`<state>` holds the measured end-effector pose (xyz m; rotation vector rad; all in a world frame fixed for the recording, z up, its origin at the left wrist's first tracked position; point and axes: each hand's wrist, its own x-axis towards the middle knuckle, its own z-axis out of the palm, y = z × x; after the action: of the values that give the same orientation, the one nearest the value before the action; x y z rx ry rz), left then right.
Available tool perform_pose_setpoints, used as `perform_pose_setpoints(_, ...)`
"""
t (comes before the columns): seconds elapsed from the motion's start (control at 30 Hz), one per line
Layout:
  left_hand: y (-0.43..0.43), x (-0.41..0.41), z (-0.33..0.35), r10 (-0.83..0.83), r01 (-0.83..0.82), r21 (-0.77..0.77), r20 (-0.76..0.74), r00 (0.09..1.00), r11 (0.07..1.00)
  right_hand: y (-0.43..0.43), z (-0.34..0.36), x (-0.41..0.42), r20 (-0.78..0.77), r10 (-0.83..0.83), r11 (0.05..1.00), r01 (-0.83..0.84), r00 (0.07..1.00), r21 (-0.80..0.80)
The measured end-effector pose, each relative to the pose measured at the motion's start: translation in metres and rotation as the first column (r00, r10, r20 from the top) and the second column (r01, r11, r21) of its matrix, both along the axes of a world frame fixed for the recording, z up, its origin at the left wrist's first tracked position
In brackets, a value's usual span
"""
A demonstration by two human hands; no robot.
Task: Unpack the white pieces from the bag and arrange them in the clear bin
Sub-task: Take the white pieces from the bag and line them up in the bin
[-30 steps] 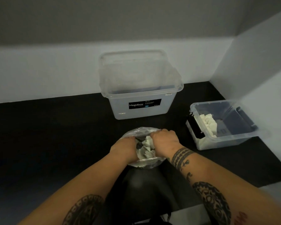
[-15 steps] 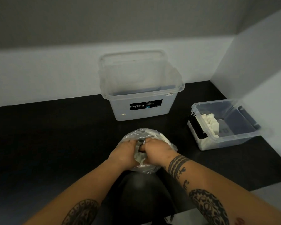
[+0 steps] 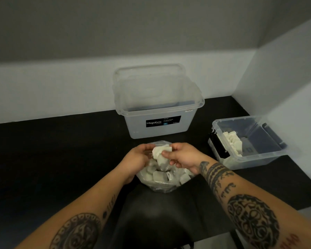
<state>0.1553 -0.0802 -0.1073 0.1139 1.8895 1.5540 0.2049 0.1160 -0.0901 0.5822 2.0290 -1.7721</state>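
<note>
Hands: left hand (image 3: 136, 160) grips bag (image 3: 162, 184) | right hand (image 3: 182, 157) pinches white pieces (image 3: 161, 152) | Megabox bin (image 3: 158, 108) behind

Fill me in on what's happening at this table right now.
A person is unpacking a clear plastic bag of white pieces. The right hand pinches a couple of white pieces lifted above the bag's mouth, while the left hand holds the bag's edge. A small clear bin on the right already holds a row of pieces; the tall Megabox tub behind looks empty.
</note>
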Motion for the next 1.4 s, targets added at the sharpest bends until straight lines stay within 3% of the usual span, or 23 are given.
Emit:
perform_pose_setpoints(0.1,0.0,0.002,0.005,0.002,-0.033,0.243,0.126,0.992,0.97,-0.002,0.0,0.002,0.061,-0.118,0.966,0.129,0.991,-0.225)
perform_pose_setpoints(0.27,0.01,0.006,0.001,0.118,-0.115,0.11,-0.021,0.993,0.987,-0.014,-0.005,0.009,0.089,-0.145,0.944,0.165,0.985,-0.287)
perform_pose_setpoints(0.47,0.012,0.004,0.002,0.243,-0.24,0.132,-0.013,0.97,0.962,-0.018,-0.004,0.014,-0.014,-0.045,0.999,0.045,0.999,-0.019)
perform_pose_setpoints(0.63,0.009,0.001,0.004,0.343,-0.349,0.178,0.065,0.937,0.92,-0.016,0.004,0.014,-0.06,-0.008,0.996,0.014,0.998,0.09)
perform_pose_setpoints(0.73,0.005,-0.003,0.001,0.381,-0.378,0.116,-0.003,0.925,0.919,-0.009,0.007,0.014,-0.101,0.019,0.989,-0.003,0.995,0.15)
perform_pose_setpoints(0.9,0.004,-0.004,0.003,0.243,-0.263,-0.053,-0.242,0.939,0.963,-0.007,0.013,0.011,-0.261,0.022,0.972,0.041,0.965,0.233)
perform_pose_setpoints(1.0,0.007,-0.002,0.008,0.177,-0.182,-0.001,-0.224,0.958,0.983,-0.015,0.011,0.004,-0.307,0.071,0.958,0.02,0.949,0.285)
perform_pose_setpoints(1.13,0.011,-0.003,0.013,0.245,-0.226,0.122,-0.176,0.953,0.966,-0.029,0.007,-0.003,-0.278,-0.079,0.995,0.092,0.957,0.031)
perform_pose_setpoints(1.27,0.015,-0.002,0.014,0.373,-0.353,0.264,-0.03,0.927,0.898,-0.038,0.013,-0.011,-0.233,-0.324,0.932,0.267,0.917,-0.246)
perform_pose_setpoints(1.33,0.016,-0.004,0.012,0.289,-0.312,0.368,0.119,0.95,0.876,-0.043,0.016,-0.015,-0.197,-0.398,0.882,0.315,0.896,-0.352)
perform_pose_setpoints(1.4,0.019,-0.002,0.009,0.174,-0.241,0.426,0.19,0.966,0.872,-0.05,0.016,-0.017,-0.179,-0.399,0.882,0.323,0.899,-0.345)
